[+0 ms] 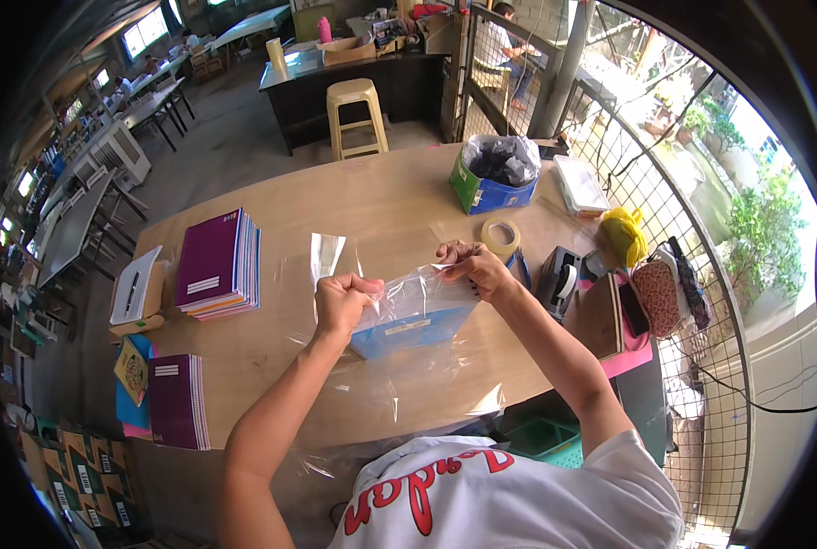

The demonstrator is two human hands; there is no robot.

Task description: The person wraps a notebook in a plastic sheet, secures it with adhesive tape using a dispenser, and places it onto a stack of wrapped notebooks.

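A blue notebook (419, 331) stands tilted at the middle of the table, wrapped about by a clear plastic sheet (408, 295). My left hand (343, 302) pinches the sheet above the notebook's left side. At the upper right of the notebook, my right hand (477, 267) pinches another part of the same sheet. Loose, shiny plastic spreads over the tabletop and toward my shirt. A strip with a white shine (326, 256) rises just beyond my left hand. Dark binding coils show below my right hand.
On the wooden table (372, 183) stand a stack of purple notebooks (212, 261), with another purple pile (175, 398) nearer. Right of my hands lie a tape roll (501, 237), a tape dispenser (559, 282) and a yellow bag (623, 235). A lined bin (495, 174) stands beyond.
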